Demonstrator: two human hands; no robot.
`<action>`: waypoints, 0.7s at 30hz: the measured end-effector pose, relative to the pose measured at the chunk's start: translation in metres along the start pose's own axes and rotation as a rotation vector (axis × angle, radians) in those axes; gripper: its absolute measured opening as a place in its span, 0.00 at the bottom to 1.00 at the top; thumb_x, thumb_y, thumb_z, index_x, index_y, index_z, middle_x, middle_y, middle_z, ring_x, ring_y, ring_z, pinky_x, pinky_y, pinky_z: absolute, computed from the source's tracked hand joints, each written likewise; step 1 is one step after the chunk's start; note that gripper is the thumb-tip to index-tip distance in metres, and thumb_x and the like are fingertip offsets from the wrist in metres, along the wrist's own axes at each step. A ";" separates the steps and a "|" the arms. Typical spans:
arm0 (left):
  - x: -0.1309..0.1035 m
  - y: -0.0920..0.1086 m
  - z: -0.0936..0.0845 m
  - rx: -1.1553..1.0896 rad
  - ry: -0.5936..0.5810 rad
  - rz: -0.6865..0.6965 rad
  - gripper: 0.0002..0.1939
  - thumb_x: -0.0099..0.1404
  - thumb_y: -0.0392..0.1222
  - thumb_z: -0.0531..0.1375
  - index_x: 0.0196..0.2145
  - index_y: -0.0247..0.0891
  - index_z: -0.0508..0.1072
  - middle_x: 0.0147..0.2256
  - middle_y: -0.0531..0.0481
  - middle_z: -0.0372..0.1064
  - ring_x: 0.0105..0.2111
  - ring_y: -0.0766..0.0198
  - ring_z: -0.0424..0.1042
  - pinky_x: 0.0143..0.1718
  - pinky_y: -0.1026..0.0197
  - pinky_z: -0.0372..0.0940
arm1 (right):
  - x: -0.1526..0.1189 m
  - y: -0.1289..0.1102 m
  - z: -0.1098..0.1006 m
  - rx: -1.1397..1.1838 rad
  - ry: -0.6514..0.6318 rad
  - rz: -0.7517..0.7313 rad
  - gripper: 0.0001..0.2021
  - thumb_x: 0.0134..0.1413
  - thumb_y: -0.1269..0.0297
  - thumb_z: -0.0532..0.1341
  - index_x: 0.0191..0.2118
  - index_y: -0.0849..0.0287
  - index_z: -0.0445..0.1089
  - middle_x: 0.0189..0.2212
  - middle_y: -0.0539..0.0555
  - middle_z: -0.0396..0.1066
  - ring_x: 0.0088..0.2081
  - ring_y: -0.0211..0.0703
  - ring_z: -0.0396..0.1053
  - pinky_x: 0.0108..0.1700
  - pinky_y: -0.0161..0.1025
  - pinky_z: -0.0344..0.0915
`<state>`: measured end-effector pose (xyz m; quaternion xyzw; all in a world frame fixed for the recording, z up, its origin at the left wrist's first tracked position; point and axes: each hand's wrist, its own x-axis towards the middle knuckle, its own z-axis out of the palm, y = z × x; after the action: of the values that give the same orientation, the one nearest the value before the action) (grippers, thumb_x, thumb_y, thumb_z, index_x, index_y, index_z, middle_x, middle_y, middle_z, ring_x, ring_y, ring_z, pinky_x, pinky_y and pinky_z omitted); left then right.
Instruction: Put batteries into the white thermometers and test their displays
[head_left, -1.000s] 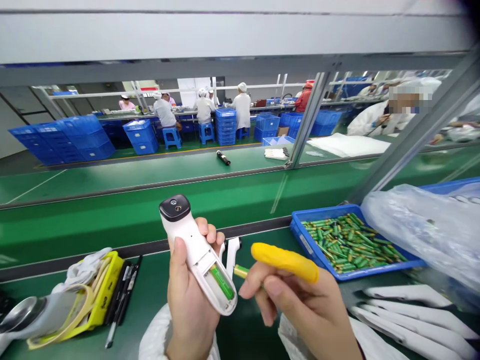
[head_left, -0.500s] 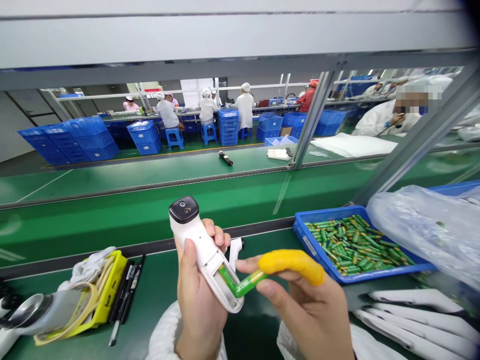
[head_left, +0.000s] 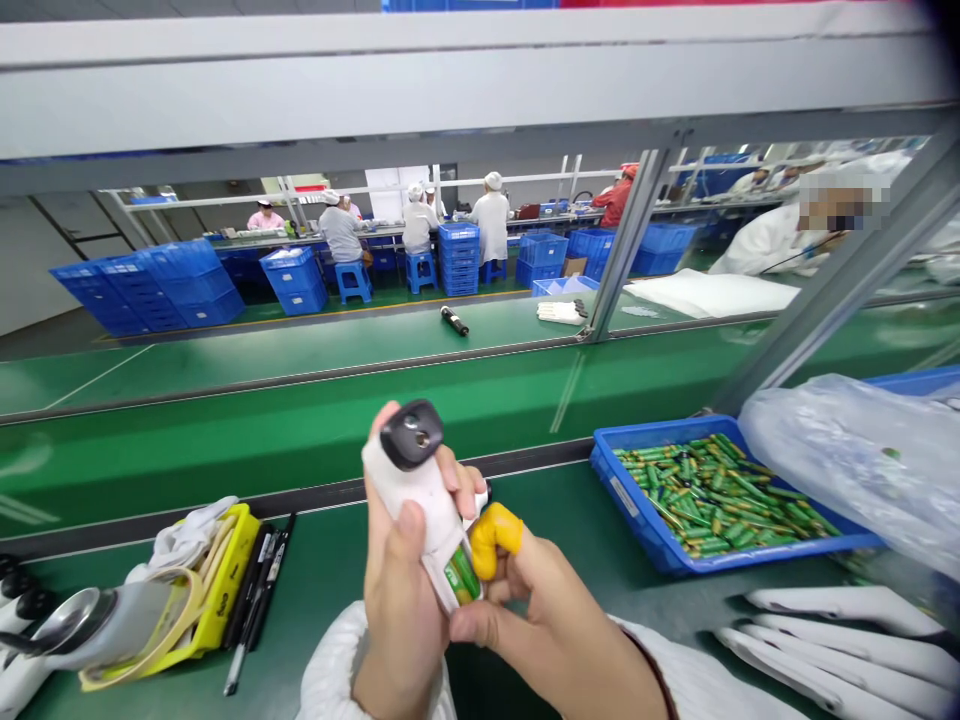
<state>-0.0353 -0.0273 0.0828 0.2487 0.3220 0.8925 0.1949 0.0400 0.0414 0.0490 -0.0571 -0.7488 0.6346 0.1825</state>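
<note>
My left hand [head_left: 409, 600] is wrapped round a white handheld device [head_left: 424, 505] with a glossy black head and an uncovered battery compartment. Green batteries [head_left: 460, 575] lie in the compartment, partly covered by my fingers. With a yellow cover [head_left: 496, 540] on its bent index finger, my right hand [head_left: 536, 605] closes round the device's lower end. Its thumb presses at the bottom of the compartment and the covered finger sits against the side by the batteries. Behind the device, a small white part with a dark tip [head_left: 480, 497] is mostly hidden by my fingers.
A blue tray [head_left: 637, 525] of loose green batteries stands to the right, beside a clear plastic bag [head_left: 862, 460]. White curved casings [head_left: 832, 650] lie at lower right. At left are a yellow box [head_left: 232, 580] and pens [head_left: 259, 590]. A metal post [head_left: 630, 240] rises ahead; co-workers sit beyond.
The battery that stuck out at an angle in my right fingers now lies down in the compartment. My right hand has moved left onto the device, which has shifted slightly right and tilted.
</note>
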 end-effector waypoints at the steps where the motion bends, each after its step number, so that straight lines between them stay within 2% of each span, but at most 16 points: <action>1: 0.000 -0.001 0.000 0.014 -0.024 -0.009 0.11 0.65 0.50 0.57 0.35 0.41 0.67 0.29 0.52 0.61 0.29 0.65 0.60 0.41 0.62 0.63 | 0.001 0.001 0.002 0.099 -0.015 0.066 0.26 0.43 0.38 0.64 0.31 0.58 0.60 0.22 0.46 0.58 0.22 0.33 0.57 0.21 0.30 0.57; 2: -0.001 -0.002 -0.001 0.013 -0.041 -0.035 0.12 0.65 0.51 0.56 0.33 0.40 0.67 0.29 0.52 0.60 0.30 0.65 0.60 0.40 0.62 0.63 | 0.002 0.000 0.004 0.169 -0.012 0.089 0.27 0.42 0.38 0.65 0.30 0.58 0.59 0.22 0.45 0.56 0.21 0.32 0.55 0.20 0.29 0.56; 4: 0.000 -0.005 -0.003 -0.010 -0.047 -0.128 0.15 0.64 0.54 0.55 0.30 0.39 0.67 0.27 0.52 0.59 0.29 0.65 0.61 0.35 0.64 0.64 | 0.002 -0.006 0.005 0.185 -0.003 0.045 0.26 0.41 0.40 0.66 0.27 0.58 0.58 0.20 0.43 0.54 0.20 0.31 0.52 0.20 0.28 0.55; 6: 0.000 -0.008 -0.005 -0.017 -0.015 -0.216 0.16 0.64 0.55 0.55 0.32 0.39 0.68 0.27 0.52 0.60 0.26 0.66 0.61 0.28 0.65 0.63 | -0.001 -0.014 -0.004 0.030 0.003 -0.034 0.23 0.46 0.43 0.65 0.25 0.58 0.59 0.18 0.44 0.55 0.20 0.31 0.53 0.20 0.29 0.55; 8: 0.000 -0.011 -0.005 0.050 -0.003 -0.287 0.15 0.64 0.54 0.56 0.37 0.40 0.70 0.26 0.52 0.63 0.24 0.67 0.62 0.24 0.66 0.61 | -0.005 -0.017 -0.027 -0.224 0.068 -0.096 0.19 0.52 0.47 0.62 0.26 0.58 0.63 0.21 0.47 0.63 0.22 0.34 0.58 0.23 0.30 0.57; 10: -0.001 -0.015 -0.003 0.147 -0.042 -0.341 0.16 0.64 0.54 0.56 0.40 0.38 0.70 0.25 0.51 0.65 0.23 0.67 0.64 0.23 0.67 0.61 | -0.011 -0.010 -0.066 -0.495 0.227 -0.091 0.15 0.57 0.50 0.58 0.33 0.57 0.68 0.26 0.51 0.69 0.26 0.38 0.65 0.27 0.34 0.61; 12: -0.002 -0.021 0.000 0.220 -0.089 -0.400 0.17 0.64 0.53 0.57 0.42 0.36 0.70 0.28 0.48 0.68 0.22 0.67 0.66 0.23 0.66 0.62 | -0.018 0.008 -0.119 -0.750 0.415 0.034 0.16 0.59 0.50 0.54 0.40 0.57 0.68 0.29 0.53 0.71 0.30 0.43 0.69 0.32 0.37 0.64; 13: -0.003 -0.025 0.002 0.240 -0.105 -0.426 0.19 0.64 0.53 0.57 0.44 0.36 0.69 0.31 0.47 0.70 0.23 0.67 0.66 0.24 0.66 0.63 | -0.022 0.020 -0.148 -0.856 0.452 0.116 0.17 0.59 0.51 0.53 0.43 0.58 0.68 0.33 0.56 0.72 0.33 0.45 0.70 0.36 0.40 0.65; 15: -0.006 -0.036 0.003 0.305 -0.140 -0.488 0.24 0.64 0.52 0.58 0.53 0.37 0.64 0.37 0.43 0.70 0.25 0.64 0.69 0.25 0.64 0.65 | -0.031 0.043 -0.204 -1.055 0.329 0.328 0.17 0.60 0.55 0.51 0.47 0.60 0.67 0.36 0.58 0.73 0.37 0.47 0.71 0.42 0.42 0.66; 17: -0.010 -0.052 0.001 0.447 -0.190 -0.551 0.32 0.63 0.48 0.59 0.61 0.38 0.56 0.42 0.40 0.69 0.29 0.61 0.70 0.27 0.61 0.66 | -0.042 0.062 -0.246 -1.121 0.253 0.445 0.17 0.50 0.58 0.61 0.43 0.62 0.70 0.33 0.59 0.73 0.35 0.52 0.72 0.40 0.44 0.67; 19: -0.017 -0.071 -0.004 0.649 -0.249 -0.555 0.35 0.61 0.42 0.61 0.63 0.39 0.53 0.47 0.38 0.67 0.34 0.57 0.71 0.34 0.57 0.66 | -0.050 0.074 -0.270 -1.165 0.189 0.498 0.23 0.38 0.61 0.69 0.45 0.61 0.72 0.37 0.61 0.73 0.40 0.56 0.72 0.43 0.45 0.66; 21: -0.027 -0.091 -0.012 0.809 -0.298 -0.464 0.33 0.59 0.37 0.61 0.61 0.40 0.59 0.48 0.39 0.67 0.40 0.54 0.70 0.43 0.54 0.62 | -0.055 0.082 -0.278 -1.198 0.122 0.529 0.30 0.32 0.66 0.73 0.48 0.61 0.71 0.41 0.62 0.72 0.45 0.58 0.70 0.48 0.45 0.64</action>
<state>-0.0039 0.0184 0.0050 0.3510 0.6584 0.5836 0.3205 0.1747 0.2980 -0.0065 -0.3671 -0.9215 0.1268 -0.0010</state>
